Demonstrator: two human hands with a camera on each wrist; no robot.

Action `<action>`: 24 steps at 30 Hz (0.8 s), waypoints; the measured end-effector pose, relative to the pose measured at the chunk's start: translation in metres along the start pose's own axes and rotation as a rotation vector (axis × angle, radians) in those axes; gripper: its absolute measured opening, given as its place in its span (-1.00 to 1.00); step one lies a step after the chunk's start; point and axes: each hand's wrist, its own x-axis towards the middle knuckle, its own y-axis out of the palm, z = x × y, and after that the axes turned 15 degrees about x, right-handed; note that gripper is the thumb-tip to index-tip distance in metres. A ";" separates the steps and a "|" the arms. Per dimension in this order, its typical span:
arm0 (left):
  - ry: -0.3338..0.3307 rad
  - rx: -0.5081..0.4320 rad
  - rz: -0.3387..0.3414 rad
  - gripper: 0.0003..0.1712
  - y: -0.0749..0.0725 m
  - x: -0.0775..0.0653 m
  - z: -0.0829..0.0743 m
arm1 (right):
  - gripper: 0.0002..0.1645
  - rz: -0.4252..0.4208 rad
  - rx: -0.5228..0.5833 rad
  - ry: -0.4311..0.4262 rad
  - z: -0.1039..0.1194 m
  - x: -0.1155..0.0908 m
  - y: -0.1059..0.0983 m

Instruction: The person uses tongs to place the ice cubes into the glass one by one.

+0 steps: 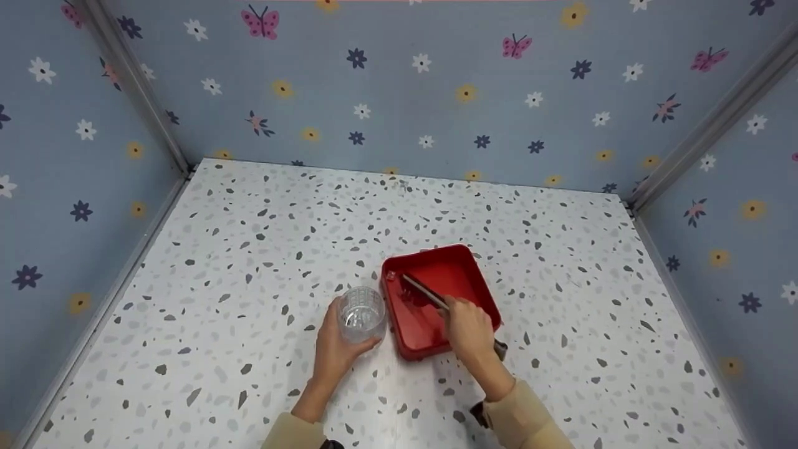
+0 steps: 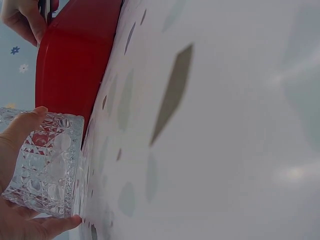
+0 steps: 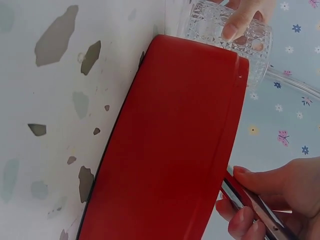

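Observation:
My left hand (image 1: 334,350) grips a clear cut-glass tumbler (image 1: 363,312) by its side, thumb toward me. The tumbler stands upright on the table, close against the left wall of a red tray (image 1: 458,271). In the left wrist view, the diamond pattern of the tumbler (image 2: 50,160) shows between thumb and fingers. My right hand (image 1: 472,330) holds metal tongs (image 1: 425,290) over the tray, slanting down to the left. Their tips are near a small clear cube (image 1: 391,275) in the tray's far left corner. The right wrist view hides the tips behind the tray wall.
A white speckled tabletop (image 1: 262,218) lies under everything. Flower-patterned blue panels (image 1: 411,93) enclose it at the back and both sides, with metal posts (image 1: 137,87) at the corners.

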 end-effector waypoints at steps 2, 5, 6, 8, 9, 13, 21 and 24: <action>-0.001 -0.004 -0.001 0.15 0.000 0.000 0.000 | -0.87 -0.001 0.003 0.003 -0.001 -0.001 -0.003; 0.009 -0.011 -0.008 0.14 0.000 -0.001 0.000 | -0.87 -0.022 0.012 -0.001 -0.001 -0.003 -0.008; 0.013 -0.011 -0.013 0.14 0.000 -0.001 0.000 | -0.86 -0.027 0.012 -0.003 -0.001 -0.003 -0.009; 0.023 -0.010 -0.022 0.13 0.000 -0.001 0.000 | -0.87 -0.036 0.019 -0.006 0.000 -0.004 -0.014; 0.027 -0.010 -0.028 0.13 0.000 -0.001 -0.001 | -0.87 -0.042 0.025 -0.006 0.000 -0.004 -0.016; 0.045 -0.006 -0.047 0.11 0.000 -0.001 -0.001 | -0.81 -0.054 0.042 -0.003 0.001 -0.005 -0.023; 0.020 -0.024 -0.026 0.12 0.000 -0.001 -0.001 | -0.79 -0.127 0.076 -0.052 0.004 -0.008 -0.038; 0.018 -0.018 -0.027 0.12 0.001 -0.001 -0.001 | -0.80 -0.155 0.082 -0.066 0.007 -0.010 -0.043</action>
